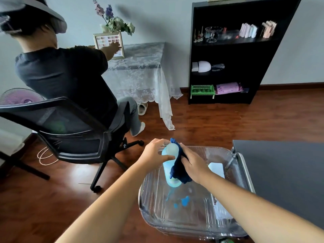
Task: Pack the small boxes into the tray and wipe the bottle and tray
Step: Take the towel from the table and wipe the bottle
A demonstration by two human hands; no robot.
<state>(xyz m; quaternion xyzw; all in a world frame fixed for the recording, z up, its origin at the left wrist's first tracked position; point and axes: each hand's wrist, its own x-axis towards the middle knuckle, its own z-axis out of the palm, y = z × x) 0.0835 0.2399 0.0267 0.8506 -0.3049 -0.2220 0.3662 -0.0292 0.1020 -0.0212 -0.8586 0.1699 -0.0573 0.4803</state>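
Note:
I hold a light blue bottle (168,165) above a clear plastic tray (177,220). My left hand (155,154) grips the bottle near its top. My right hand (193,164) presses a dark blue cloth (178,170) against the bottle's right side. Blue liquid spots (184,201) lie on the tray's floor. A pale box (216,169) rests in the tray at its far right, and another pale box (221,210) lies along the right wall, partly hidden by my right forearm.
The tray sits on a metal-framed cart (245,172) next to a dark table (284,172). Another person sits in a black office chair (70,137) to the left, reaching toward a lace-covered table (140,71). A black shelf unit (236,55) stands at the back right.

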